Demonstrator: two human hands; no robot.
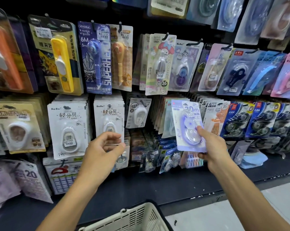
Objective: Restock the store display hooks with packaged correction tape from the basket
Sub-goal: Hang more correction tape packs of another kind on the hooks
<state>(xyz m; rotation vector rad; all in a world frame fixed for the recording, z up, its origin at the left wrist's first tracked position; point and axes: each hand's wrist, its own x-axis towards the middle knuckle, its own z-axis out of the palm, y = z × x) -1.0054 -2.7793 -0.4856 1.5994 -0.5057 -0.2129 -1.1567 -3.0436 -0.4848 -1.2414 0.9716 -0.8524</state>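
Lavender correction tape pack (189, 125) pinched by right hand (211, 147), left hand (102, 150) loosely curled, holding nothing, before white hanging packs (109, 120), basket (137, 217) below.

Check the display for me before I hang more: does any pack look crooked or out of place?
Yes. The small white pack hangs tilted on its hook, and the My Melody pack above also leans askew.

Packed hanging packets (69, 129) crowd the hooks (141, 102); open floor (224, 214) lies below.
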